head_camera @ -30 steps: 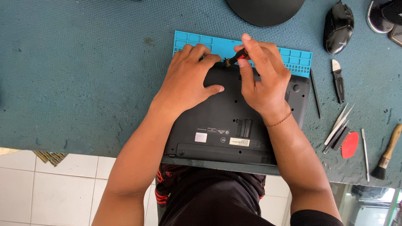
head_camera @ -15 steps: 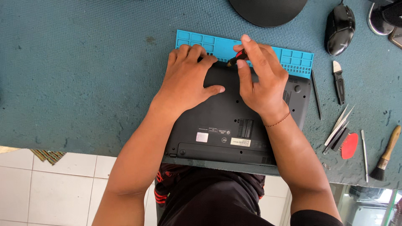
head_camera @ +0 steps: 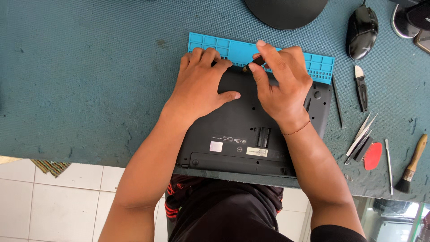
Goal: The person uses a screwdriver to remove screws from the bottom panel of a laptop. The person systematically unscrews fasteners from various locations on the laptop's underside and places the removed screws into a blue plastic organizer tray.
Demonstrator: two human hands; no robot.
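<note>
The left hand lay flat, released, on the upturned laptop at the table's near edge; the right hand pinched a screwdriver at its far edge, beside the blue tray. Open room lay leftward.

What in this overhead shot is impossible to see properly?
- Tip of the small dark tool: hidden by the right hand.
- Far edge of the laptop: covered by both hands, the left hand lying flat on it.
- Blue tray: middle hidden behind the fingers.
- Round black object: cut off by the top edge.

Screwdriver tip behind right-hand fingers.
</note>
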